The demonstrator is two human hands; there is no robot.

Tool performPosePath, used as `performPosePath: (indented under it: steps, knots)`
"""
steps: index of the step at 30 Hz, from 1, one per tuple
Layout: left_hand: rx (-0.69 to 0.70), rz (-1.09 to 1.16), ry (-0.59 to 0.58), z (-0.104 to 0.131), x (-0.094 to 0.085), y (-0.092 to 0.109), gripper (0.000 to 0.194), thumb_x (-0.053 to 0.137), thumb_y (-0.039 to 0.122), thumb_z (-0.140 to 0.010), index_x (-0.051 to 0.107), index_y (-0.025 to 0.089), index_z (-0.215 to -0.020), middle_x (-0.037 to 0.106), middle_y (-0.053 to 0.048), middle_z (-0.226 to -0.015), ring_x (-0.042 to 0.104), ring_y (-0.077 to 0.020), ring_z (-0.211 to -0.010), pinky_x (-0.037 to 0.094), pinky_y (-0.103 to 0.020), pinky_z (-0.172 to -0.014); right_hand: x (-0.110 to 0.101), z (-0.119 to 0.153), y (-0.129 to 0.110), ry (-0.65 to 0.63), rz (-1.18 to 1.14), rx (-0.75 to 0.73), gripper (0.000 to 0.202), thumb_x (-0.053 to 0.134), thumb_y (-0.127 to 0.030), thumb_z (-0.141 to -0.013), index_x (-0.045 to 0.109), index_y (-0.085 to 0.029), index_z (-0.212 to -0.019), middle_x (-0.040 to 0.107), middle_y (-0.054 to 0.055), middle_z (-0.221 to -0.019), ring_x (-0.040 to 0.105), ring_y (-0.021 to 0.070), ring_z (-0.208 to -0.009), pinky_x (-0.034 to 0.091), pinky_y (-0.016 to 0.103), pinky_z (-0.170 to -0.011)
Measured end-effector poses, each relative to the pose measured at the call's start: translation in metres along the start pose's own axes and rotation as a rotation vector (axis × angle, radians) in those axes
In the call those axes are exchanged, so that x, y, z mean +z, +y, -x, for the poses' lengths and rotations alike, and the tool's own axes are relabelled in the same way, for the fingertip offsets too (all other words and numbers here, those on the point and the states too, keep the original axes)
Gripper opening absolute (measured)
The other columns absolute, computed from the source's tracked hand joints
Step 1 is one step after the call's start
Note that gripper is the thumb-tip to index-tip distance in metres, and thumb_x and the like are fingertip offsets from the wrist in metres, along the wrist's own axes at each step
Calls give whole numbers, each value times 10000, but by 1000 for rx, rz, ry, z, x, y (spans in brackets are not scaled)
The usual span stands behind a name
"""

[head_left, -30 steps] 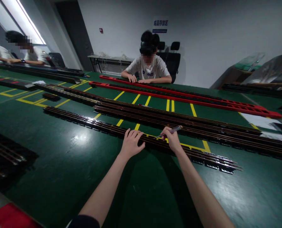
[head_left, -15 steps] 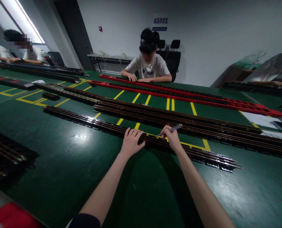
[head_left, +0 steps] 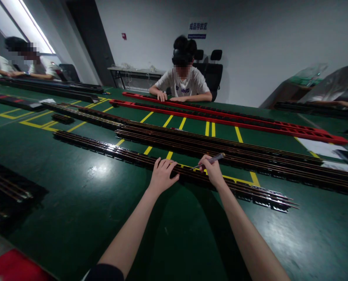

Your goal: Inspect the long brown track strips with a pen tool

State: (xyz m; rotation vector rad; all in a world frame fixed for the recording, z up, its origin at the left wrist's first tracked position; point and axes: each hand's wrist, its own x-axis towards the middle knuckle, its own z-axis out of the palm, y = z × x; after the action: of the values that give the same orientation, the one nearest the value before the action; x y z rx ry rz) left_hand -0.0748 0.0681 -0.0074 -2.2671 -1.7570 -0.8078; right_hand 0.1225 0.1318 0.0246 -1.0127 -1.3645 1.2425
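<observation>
On the green table [head_left: 112, 218], a long black strip [head_left: 188, 174] with thin rods lies beneath the left hand [head_left: 162, 176], fingers spread; the right hand [head_left: 212, 171] holds a screwdriver [head_left: 216, 158] between its fingers, tip angled toward the strip.

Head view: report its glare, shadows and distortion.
Head view: white glare patches on the glossy green tabletop; head view: dark shadows between the bare left forearm and bare right forearm; head view: tall grey door leaning, suggesting lens distortion or tilt.
</observation>
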Motion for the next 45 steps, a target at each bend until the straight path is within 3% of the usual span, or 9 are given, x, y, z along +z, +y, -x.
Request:
performPosePath:
  steps: [45]
  knots:
    - [-22,-13,-45,-1,0,1,313,552,321,-833,619,211,-1118,669,-73,-1126,569,-254,-1101,313,-492,-1092,1,1,0,-2,30,-22,177,548,-336,-649,533,-213,-523,516,-33,-419,460,100,-394,375,219,-425]
